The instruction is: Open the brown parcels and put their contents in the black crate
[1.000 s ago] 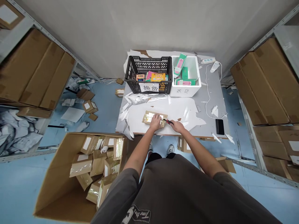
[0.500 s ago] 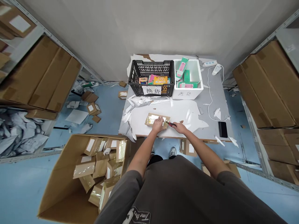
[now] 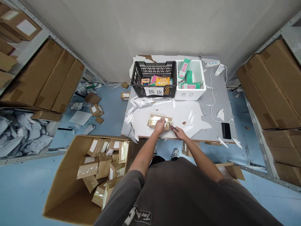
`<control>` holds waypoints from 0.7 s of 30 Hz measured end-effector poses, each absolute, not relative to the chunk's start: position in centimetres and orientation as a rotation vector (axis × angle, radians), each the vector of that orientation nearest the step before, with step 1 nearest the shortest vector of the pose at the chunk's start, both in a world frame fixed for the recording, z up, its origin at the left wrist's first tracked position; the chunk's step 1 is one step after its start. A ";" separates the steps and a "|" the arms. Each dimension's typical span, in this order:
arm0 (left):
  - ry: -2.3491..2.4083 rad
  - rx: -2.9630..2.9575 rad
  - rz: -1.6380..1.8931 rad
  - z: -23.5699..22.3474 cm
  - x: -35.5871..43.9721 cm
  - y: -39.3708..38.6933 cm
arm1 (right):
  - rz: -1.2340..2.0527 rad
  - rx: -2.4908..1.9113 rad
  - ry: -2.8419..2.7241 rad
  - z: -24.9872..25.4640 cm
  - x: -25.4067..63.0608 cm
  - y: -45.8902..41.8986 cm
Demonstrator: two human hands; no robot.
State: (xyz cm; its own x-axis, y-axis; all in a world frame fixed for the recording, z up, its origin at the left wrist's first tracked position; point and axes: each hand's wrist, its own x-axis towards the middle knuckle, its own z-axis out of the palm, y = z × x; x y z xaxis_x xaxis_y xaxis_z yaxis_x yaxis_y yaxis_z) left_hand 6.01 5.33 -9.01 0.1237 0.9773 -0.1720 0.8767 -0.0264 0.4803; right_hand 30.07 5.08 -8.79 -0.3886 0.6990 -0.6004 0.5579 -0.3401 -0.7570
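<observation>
- Your left hand [image 3: 160, 125] lies part open over the right half of the parcel [image 3: 152, 119], fingers bent onto its top; whether thumb and fingers pinch it, you cannot tell from here.
- Your right hand [image 3: 180, 133] is closed around a red-and-black cutter [image 3: 173, 128], which points left and away from you.
- The cutter's tip is at the right end of the parcel; whether the blade is in the cardboard is too small to tell.
- The parcel sits flat near the front edge of the table [image 3: 219, 100], on white paper, its brown sides wrapped in shiny tape and a white label on top.
- Beyond it, at the far side, you have a black crate [image 3: 138, 91] holding colourful packs, and just to its right a white box [image 3: 191, 95] with green-and-pink packages.
- At the table's right, a phone [image 3: 226, 130] lies close to the near edge, and a power strip [image 3: 213, 64] at the far edge.
- To your near left, a large open carton [image 3: 63, 175] holds many taped parcels [image 3: 103, 165].
</observation>
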 end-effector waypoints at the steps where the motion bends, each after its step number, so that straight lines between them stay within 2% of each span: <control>1: 1.781 1.928 0.287 -8.9 6.0 5.4 | 1.839 -1.662 -1.727 -8.8 30.0 4.9; 11: 1.701 1.921 0.279 -8.0 5.3 5.6 | 1.858 -1.660 -1.685 -8.3 30.6 2.9; 16: 1.770 1.829 0.334 -7.4 4.3 6.3 | 1.698 -1.764 -1.628 -7.1 32.9 3.3; 21: 1.839 1.993 0.171 -7.5 4.8 8.2 | 1.578 -1.836 -1.608 -6.0 33.7 4.1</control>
